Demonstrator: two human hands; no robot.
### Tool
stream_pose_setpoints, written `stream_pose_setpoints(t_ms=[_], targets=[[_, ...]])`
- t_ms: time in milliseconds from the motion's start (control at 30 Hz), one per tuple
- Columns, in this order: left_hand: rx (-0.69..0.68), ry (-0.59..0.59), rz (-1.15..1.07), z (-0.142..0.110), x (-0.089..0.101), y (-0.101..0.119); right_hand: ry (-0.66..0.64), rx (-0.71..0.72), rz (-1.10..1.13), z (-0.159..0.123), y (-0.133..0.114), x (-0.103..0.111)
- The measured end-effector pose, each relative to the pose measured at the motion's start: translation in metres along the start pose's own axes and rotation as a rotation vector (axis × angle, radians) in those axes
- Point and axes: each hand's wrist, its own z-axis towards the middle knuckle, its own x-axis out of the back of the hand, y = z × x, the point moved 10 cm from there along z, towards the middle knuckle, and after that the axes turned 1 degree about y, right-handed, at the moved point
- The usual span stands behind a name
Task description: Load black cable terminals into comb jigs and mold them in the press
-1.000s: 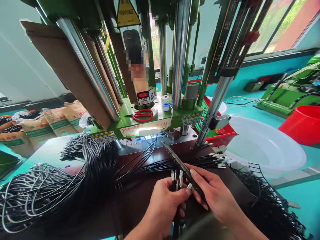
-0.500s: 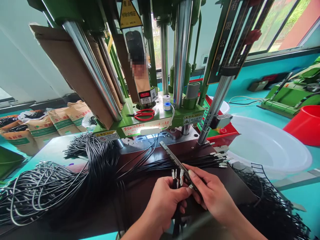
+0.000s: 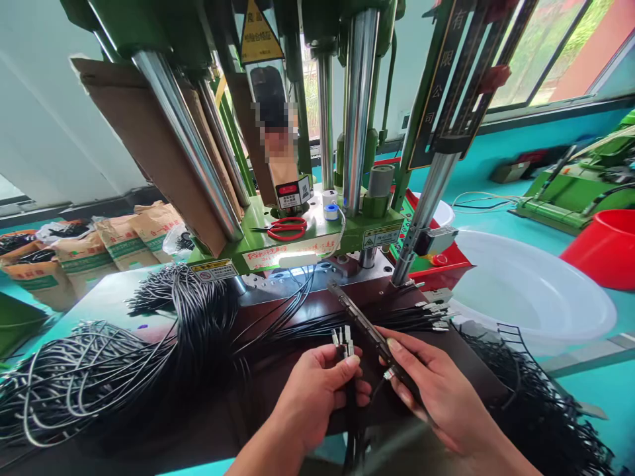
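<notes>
My left hand (image 3: pixel 317 390) is closed round a small bunch of black cables (image 3: pixel 343 344) whose metal tips stick up above my fingers. My right hand (image 3: pixel 429 390) grips a long dark metal fixture bar (image 3: pixel 357 317) that slants up towards the machine, and one cable tip (image 3: pixel 388 374) lies pinched against it under my thumb. The two hands sit a few centimetres apart over the dark brown worktop (image 3: pixel 278 383). More black cables with metal ends (image 3: pixel 431 316) lie fanned across the worktop behind my hands.
A green press machine (image 3: pixel 297 238) with chrome columns stands right behind, red scissors (image 3: pixel 284 227) on its base. A big heap of black cables (image 3: pixel 109 357) lies left, another (image 3: pixel 536 396) right. A white basin (image 3: pixel 530 284) and a red bucket (image 3: pixel 602 248) stand at right; sacks (image 3: pixel 84 254) at left.
My left hand has drawn its bunch slightly left, away from the bar. My right hand has shifted the bar a little right, with one cable tip now held against it.
</notes>
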Motion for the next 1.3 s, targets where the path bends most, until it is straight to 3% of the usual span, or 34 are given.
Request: stream_pose_setpoints(t_ms=[333,933,1133,1300], targets=[[-0.076,0.075,0.236,0.005,-0.011,-0.001,-0.049,0.014,-0.135,0.000,-0.005,-0.007],[-0.042,0.055,0.204,0.008,-0.011,-0.003,-0.081,0.034,-0.240,-0.001,-0.004,-0.010],[-0.033,0.054,0.183,0.012,-0.010,-0.004,-0.047,0.146,-0.320,-0.002,-0.010,-0.010],[-0.028,0.042,0.182,0.013,-0.011,-0.004,-0.037,0.154,-0.343,-0.002,-0.007,-0.012]])
